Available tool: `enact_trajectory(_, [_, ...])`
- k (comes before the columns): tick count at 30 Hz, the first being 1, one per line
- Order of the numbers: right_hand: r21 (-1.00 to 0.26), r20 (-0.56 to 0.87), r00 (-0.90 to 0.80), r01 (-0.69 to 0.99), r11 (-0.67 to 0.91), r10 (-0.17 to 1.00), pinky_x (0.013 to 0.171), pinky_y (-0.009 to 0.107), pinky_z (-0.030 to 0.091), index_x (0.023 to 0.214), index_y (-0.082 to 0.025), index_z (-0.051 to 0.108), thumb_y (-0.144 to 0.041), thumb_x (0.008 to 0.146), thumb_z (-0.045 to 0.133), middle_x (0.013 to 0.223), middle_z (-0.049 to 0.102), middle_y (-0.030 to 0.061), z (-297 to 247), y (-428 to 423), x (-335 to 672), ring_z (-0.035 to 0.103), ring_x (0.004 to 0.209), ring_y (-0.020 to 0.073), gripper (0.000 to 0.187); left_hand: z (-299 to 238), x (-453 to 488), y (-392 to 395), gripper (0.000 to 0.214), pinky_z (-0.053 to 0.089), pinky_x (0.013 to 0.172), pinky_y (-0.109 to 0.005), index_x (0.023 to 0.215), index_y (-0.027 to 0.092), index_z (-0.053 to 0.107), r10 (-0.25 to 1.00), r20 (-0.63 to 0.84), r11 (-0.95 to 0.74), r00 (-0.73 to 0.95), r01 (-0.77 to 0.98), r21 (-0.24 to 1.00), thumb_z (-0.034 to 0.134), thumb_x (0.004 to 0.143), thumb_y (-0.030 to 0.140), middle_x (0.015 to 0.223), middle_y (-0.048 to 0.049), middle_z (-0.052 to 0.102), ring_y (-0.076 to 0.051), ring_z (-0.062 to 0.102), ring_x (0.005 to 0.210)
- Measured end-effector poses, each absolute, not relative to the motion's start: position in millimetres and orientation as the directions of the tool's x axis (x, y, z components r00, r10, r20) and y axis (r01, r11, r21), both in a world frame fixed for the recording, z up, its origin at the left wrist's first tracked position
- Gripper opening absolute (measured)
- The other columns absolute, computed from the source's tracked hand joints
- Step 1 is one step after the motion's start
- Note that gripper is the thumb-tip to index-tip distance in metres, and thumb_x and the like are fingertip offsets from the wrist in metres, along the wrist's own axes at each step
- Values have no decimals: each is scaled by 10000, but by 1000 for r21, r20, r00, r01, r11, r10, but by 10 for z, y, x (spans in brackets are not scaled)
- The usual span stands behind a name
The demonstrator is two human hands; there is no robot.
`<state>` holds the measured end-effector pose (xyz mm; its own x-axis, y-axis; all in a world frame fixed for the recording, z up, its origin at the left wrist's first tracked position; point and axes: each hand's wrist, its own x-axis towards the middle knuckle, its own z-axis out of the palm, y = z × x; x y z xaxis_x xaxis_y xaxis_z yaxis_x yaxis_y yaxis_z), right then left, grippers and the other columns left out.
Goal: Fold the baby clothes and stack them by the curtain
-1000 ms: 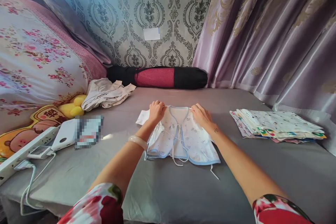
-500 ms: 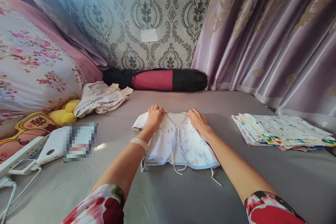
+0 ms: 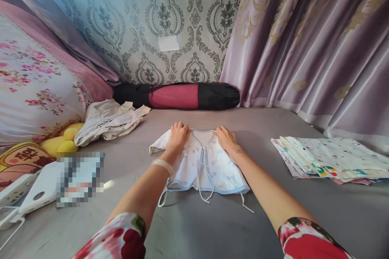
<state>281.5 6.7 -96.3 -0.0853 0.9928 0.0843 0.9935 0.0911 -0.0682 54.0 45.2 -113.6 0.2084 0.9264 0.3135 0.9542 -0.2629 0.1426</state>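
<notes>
A small white baby shirt (image 3: 223, 170) with blue edging, a faint print and thin white tie strings lies front up before me. My left hand (image 3: 179, 134) is closed on its shoulder, left of the neckline. On the other side of the neckline, my right hand (image 3: 226, 139) pinches the opposite shoulder. One short sleeve sticks out past my left hand; the other sleeve is hidden behind my right hand and forearm. The shirt's lower hem and strings rest on the grey bed sheet (image 3: 194, 230).
A pile of folded printed cloths (image 3: 337, 156) lies at right. Crumpled pale clothes (image 3: 111, 119) sit at left, near a yellow plush toy (image 3: 65, 139), a white power bank (image 3: 42, 190) and a power strip (image 3: 15, 192). A black and red rolled bag (image 3: 173, 97) lies along the wall.
The view has shifted slightly, so the surroundings sit a little differently. Both hands keep their hold on the shirt's shoulders, and the shirt stays nearly in place.
</notes>
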Motion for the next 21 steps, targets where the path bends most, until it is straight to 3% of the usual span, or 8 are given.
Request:
enact_trajectory(6, [-80,82,-59,995,66,995,804,288,407,1128,-191,576,-312,1020,281,1199,592,121,-1019,69,2801,590,1073,216,337,-1190,545,456,323,321,858,-414,1028,177,646,956,210,-230,203,966,114,382,968,354,1084,-157,618,-306,522,1071])
enact_trajectory(11, [-204,56,12,979,0,998,800,272,408,1112,-193,606,-374,992,356,1203,610,120,-1002,37,2921,600,1060,217,331,-1082,430,456,394,323,884,-436,1047,153,621,977,112,-191,180,976,102,364,945,434,1068,-167,682,-317,586,1061])
enact_trajectory(16, [-398,-54,92,911,-105,994,721,249,401,863,-179,650,-464,977,324,962,699,120,-946,-2,3202,629,941,218,448,-991,107,458,559,309,929,-483,994,161,652,996,16,-94,93,982,164,270,921,562,1036,-186,706,-347,596,1085])
enact_trajectory(21, [-564,-171,73,810,-159,982,592,217,382,699,-177,586,-431,972,296,698,637,50,-872,-163,3459,597,727,163,472,-958,-261,484,464,295,954,-530,857,183,667,997,-61,-22,37,972,232,286,917,442,1051,-178,697,-367,551,1154])
